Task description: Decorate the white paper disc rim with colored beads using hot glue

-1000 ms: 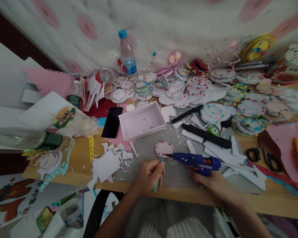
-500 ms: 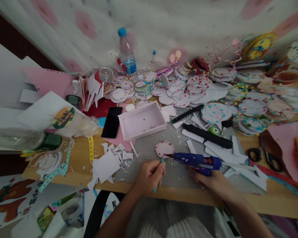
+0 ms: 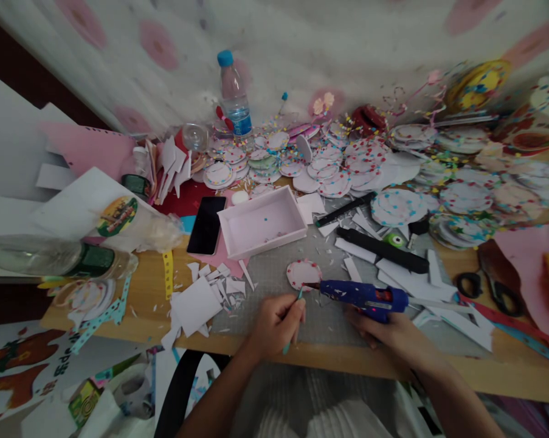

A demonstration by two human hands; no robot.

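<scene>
In front of the open box, the left hand pinches a slim teal tool between its fingers while the right hand grips a glue gun at the dotted disc, apparently gluing, which calls for steady aim.

glossy black phone, matt white paper, clear plastic bottle

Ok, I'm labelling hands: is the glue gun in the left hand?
No, the right hand holds the glue gun, while the left hand grips a thin teal tool.
</scene>
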